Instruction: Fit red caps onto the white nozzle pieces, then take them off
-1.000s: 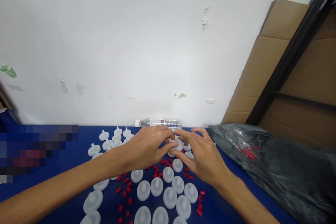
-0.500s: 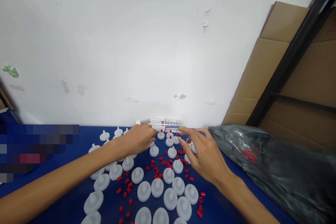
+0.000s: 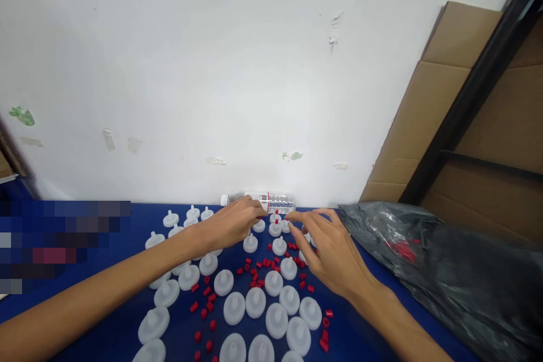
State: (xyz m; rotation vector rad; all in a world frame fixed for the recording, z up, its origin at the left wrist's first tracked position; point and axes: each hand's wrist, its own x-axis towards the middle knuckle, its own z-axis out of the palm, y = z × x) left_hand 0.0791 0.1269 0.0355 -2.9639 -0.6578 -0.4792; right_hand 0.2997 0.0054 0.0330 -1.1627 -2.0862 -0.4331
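Observation:
My left hand (image 3: 238,220) reaches in from the left with its fingers pinched together over a white round lid with a spout (image 3: 258,225). A bit of red shows at the top of that lid, by the fingertips. My right hand (image 3: 326,244) is open, its thumb and index finger apart beside another white spouted lid (image 3: 285,226). Between the hands stand white lids with red caps on their spouts, among them one red-capped lid (image 3: 275,229). Small loose red caps (image 3: 267,263) lie scattered among uncapped white lids (image 3: 255,302) nearer to me.
A clear plastic bottle (image 3: 280,203) lies along the white wall (image 3: 254,68) at the back of the blue table (image 3: 352,328). A dark plastic bag (image 3: 458,277) with red pieces in it lies to the right. Cardboard (image 3: 441,96) leans by a black frame behind it.
My left hand has shifted slightly right, onto the red-capped lid, which now sits a little nearer me. My right index finger has come down closer to its lid.

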